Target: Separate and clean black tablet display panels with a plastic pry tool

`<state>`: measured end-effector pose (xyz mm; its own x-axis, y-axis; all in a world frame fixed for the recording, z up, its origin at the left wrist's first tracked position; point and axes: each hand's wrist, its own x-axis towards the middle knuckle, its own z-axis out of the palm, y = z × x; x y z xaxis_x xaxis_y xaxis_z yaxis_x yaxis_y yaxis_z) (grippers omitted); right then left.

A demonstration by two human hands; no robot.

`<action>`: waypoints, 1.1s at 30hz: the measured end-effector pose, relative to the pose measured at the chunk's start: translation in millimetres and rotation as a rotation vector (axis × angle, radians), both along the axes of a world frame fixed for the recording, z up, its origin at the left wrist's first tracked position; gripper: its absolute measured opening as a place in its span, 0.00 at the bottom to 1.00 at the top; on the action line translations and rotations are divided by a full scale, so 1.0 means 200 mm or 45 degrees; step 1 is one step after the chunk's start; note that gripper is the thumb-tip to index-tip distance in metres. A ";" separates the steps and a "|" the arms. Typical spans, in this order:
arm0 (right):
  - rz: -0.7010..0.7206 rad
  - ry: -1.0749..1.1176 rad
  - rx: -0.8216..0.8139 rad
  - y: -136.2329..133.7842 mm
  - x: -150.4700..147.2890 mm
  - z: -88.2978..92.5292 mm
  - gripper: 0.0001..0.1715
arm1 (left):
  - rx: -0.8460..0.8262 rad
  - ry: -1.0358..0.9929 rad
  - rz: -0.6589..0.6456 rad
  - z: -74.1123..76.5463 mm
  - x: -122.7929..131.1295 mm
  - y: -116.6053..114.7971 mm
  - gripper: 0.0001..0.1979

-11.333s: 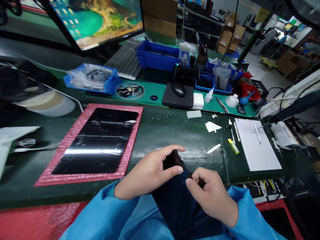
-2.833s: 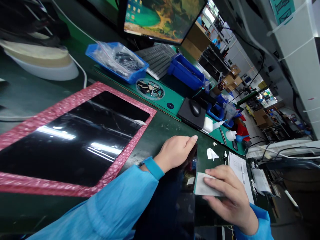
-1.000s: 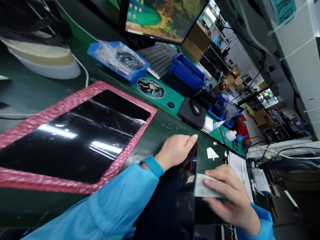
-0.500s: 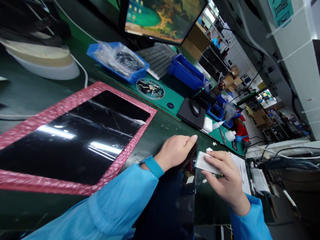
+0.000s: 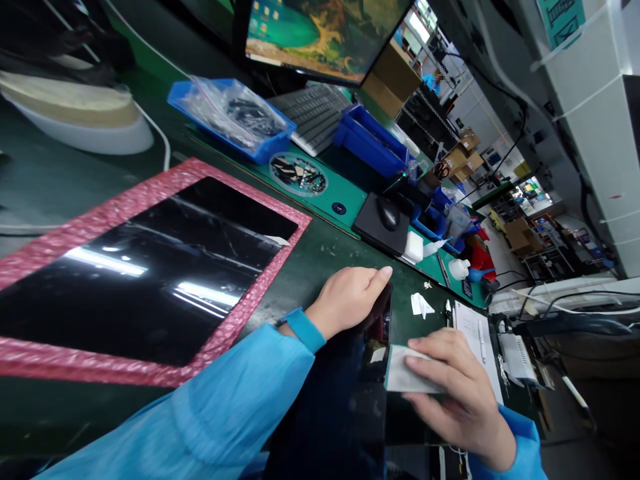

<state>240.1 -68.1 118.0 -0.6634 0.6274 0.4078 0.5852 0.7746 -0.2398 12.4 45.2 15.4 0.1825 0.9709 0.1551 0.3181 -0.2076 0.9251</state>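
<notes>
**Dark glossy panel (image 5: 330, 407) at the bench edge, white wipe (image 5: 413, 370) pressed to its face.**

Left hand (image 5: 347, 300) cupped over the panel's upper edge, fingers laid along it, thumb out of sight; firmness of hold impossible to tell. Right hand (image 5: 457, 393) closed on the wipe, fingers on top, thumb beneath. Panel's lower end running out of frame beside the blue sleeve (image 5: 175, 407). Left of it, large black glass sheet (image 5: 150, 267) on pink bubble-wrap mat (image 5: 105, 210). Crumpled white tissue (image 5: 421, 305) just past the panel's upper end; notepad (image 5: 473, 353) with pen (image 5: 481, 340) beside the right hand. Farther on, computer mouse (image 5: 388, 213) and blue bins (image 5: 370, 147) along the green mat (image 5: 345, 200).
</notes>
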 end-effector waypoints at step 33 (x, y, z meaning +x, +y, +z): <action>-0.561 0.209 0.096 0.07 0.24 -0.22 0.16 | 0.033 0.140 0.084 0.02 0.00 -0.04 0.33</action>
